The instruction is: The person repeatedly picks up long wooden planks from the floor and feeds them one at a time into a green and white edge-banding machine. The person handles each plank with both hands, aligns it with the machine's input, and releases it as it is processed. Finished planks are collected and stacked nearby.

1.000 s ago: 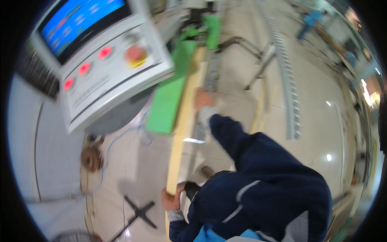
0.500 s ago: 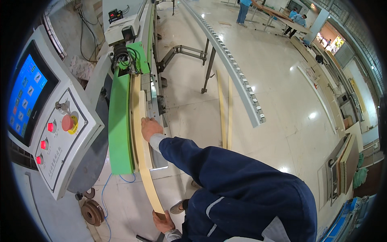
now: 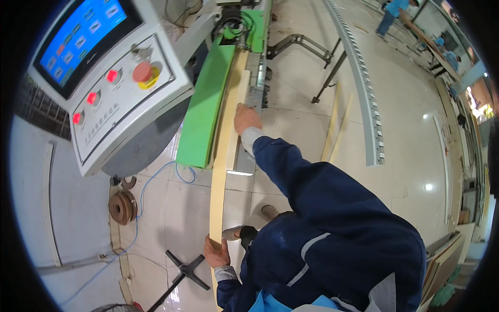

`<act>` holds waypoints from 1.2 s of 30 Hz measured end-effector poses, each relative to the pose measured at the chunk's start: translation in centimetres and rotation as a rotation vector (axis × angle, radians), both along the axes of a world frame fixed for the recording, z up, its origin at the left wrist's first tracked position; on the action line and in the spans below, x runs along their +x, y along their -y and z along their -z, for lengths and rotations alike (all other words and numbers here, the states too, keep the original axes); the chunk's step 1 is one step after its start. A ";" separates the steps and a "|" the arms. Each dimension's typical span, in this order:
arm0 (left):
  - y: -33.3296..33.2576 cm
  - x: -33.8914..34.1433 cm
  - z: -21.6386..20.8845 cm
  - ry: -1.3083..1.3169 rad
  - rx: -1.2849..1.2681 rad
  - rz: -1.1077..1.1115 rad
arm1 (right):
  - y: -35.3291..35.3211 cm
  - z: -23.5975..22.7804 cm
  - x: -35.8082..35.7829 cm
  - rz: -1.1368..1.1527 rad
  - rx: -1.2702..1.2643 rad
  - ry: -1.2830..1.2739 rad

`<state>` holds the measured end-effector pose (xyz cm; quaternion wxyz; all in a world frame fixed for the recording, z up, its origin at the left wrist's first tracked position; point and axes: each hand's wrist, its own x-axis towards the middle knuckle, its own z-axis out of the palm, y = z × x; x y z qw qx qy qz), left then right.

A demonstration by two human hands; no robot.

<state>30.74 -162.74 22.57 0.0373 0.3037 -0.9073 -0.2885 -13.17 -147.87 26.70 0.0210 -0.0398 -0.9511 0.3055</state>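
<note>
A long, narrow pale-yellow board [image 3: 219,195] runs from the machine toward me, along the green guard panel [image 3: 205,106]. Low in the view, my left hand [image 3: 217,253] wraps its fingers around the near part of this board, and a little of it shows past the hand. A shorter, paler strip [image 3: 243,86] lies along the board's right side on the machine bed. My right hand [image 3: 247,118] is farther forward, its fingers curled against that paler strip. The fingertips' exact hold there is partly hidden.
A control panel [image 3: 148,86] with screen and red buttons juts in at left. A long grey rail [image 3: 358,78] stands at right. Two loose strips [image 3: 332,125] lie on the floor. A black stand base [image 3: 186,270], brown rolls [image 3: 123,207] and blue hose sit low left.
The view has swung, so the machine and both hands appear farther right. A bit of board now shows beyond my left hand. Both hands stay on the wood.
</note>
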 end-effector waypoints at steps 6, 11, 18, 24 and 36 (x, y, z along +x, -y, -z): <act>-0.5 0.6 0.1 0.000 -0.049 -0.041 | 0.0 0.9 -0.6 0.032 -0.001 0.008; -0.8 0.6 0.2 -0.080 -0.082 -0.030 | -0.1 0.7 -0.8 0.052 -0.037 0.097; -1.3 0.2 -1.7 -0.086 -0.173 -0.030 | 0.0 0.9 -0.5 0.068 -0.098 0.017; -2.9 0.2 -3.9 -0.275 0.222 -0.003 | 0.2 2.6 -1.5 0.078 -0.104 0.015; -2.1 17.8 17.8 0.179 0.690 -0.209 | -0.3 -0.2 -0.1 0.019 -0.026 0.027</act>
